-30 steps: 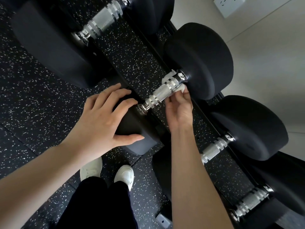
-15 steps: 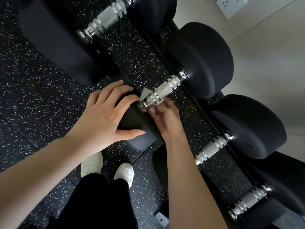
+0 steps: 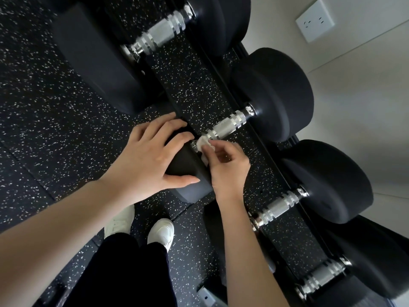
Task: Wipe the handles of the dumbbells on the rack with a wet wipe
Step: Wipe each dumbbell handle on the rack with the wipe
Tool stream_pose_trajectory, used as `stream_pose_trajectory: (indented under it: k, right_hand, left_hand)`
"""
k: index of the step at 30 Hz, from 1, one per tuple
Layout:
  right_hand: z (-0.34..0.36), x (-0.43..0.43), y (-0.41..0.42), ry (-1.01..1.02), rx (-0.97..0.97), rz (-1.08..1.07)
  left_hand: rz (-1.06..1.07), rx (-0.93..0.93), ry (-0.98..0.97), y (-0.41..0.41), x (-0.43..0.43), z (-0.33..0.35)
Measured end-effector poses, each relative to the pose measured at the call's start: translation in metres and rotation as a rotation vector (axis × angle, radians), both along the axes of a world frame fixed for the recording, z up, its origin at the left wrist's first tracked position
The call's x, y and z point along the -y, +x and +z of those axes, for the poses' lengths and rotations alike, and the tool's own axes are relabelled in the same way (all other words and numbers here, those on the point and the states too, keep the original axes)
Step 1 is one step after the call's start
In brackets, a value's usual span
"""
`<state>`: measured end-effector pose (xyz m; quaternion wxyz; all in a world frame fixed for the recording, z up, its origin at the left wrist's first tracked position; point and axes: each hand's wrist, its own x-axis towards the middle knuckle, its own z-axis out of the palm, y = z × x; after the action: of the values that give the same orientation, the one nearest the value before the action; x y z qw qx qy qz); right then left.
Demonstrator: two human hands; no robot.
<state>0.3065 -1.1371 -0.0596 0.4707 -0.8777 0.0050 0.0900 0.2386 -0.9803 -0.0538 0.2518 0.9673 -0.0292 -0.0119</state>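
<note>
White shoes (image 3: 141,227) and dark trousers (image 3: 124,273) stand nearest, on a black speckled floor (image 3: 44,107). Just above them, the left hand (image 3: 146,156) rests flat on the near black head (image 3: 188,176) of a dumbbell, with relaxed fingers spread over its top and the thumb stretched along its side, gripping nothing. Beside it, the right hand (image 3: 225,165) pinches a crumpled white wet wipe (image 3: 202,144) between thumb and fingertips. The wipe is pressed against the near end of that dumbbell's knurled chrome handle (image 3: 228,126), right where the handle meets the near head. The rest of the handle lies bare up to the far head (image 3: 276,96). The dumbbell sits across the dark rack (image 3: 265,149), between a larger dumbbell (image 3: 159,36) to the left and two more (image 3: 278,207) to the right. Beyond the rack, a pale wall (image 3: 354,107) carries a white socket (image 3: 315,22).
</note>
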Motion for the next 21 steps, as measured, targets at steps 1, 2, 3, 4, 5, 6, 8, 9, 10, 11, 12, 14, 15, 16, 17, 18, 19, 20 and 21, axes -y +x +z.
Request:
stream_pose_trajectory:
  k: [1,2,3,4,5,6,8,9,10,11,12,14,15,16,17,18,19,20,21]
  right_hand:
    - [0.000,-0.002,0.003,-0.036,0.076,0.056]
    - [0.000,-0.004,0.007,-0.077,0.144,0.118]
    - [0.000,-0.006,0.011,-0.124,0.198,0.180]
    - [0.000,-0.008,0.014,-0.176,0.237,0.238]
    - [0.000,-0.009,0.018,-0.231,0.260,0.293]
    - [0.000,-0.010,0.020,-0.284,0.274,0.347]
    - [0.001,-0.011,0.025,-0.383,0.303,0.422]
    - [0.001,-0.011,0.027,-0.414,0.319,0.425]
    - [0.001,-0.011,0.031,-0.425,0.329,0.404]
    - [0.001,-0.011,0.034,-0.419,0.334,0.367]
    - [0.001,-0.011,0.039,-0.402,0.340,0.325]
    - [0.000,-0.011,0.046,-0.382,0.359,0.254]
    - [-0.001,-0.011,0.049,-0.382,0.378,0.231]
    - [-0.002,-0.012,0.051,-0.382,0.399,0.218]
    - [-0.003,-0.012,0.052,-0.382,0.420,0.213]
    - [-0.003,-0.012,0.053,-0.384,0.443,0.214]
    - [-0.003,-0.012,0.054,-0.393,0.468,0.215]
    - [-0.002,-0.011,0.056,-0.410,0.495,0.216]
    - [-0.001,-0.010,0.059,-0.432,0.521,0.214]
  left_hand:
    - [0.000,0.004,0.004,0.000,0.000,0.000]
    - [0.002,0.007,0.007,0.000,0.000,-0.001]
    - [0.004,0.009,0.006,0.000,0.000,-0.001]
    - [0.008,0.013,0.004,0.000,0.000,-0.001]
    - [0.011,0.016,-0.001,0.000,0.001,-0.001]
    - [0.015,0.019,-0.009,0.000,0.001,-0.001]
    - [0.023,0.021,-0.025,0.000,0.000,-0.001]
    - [0.025,0.021,-0.032,0.000,0.000,0.000]
    - [0.028,0.019,-0.036,0.000,0.000,0.000]
    - [0.032,0.018,-0.037,0.000,0.000,0.000]
    - [0.034,0.015,-0.035,0.000,0.000,0.000]
    - [0.034,0.007,-0.034,0.000,0.000,-0.001]
    - [0.035,0.004,-0.038,0.000,0.000,-0.002]
    - [0.038,0.006,-0.043,0.000,0.000,-0.002]
    - [0.042,0.010,-0.046,-0.001,0.000,-0.002]
    - [0.045,0.014,-0.049,-0.001,0.000,-0.003]
    - [0.048,0.015,-0.053,-0.001,0.000,-0.002]
    - [0.050,0.014,-0.056,-0.001,0.001,-0.002]
    - [0.050,0.013,-0.057,-0.001,0.001,-0.002]
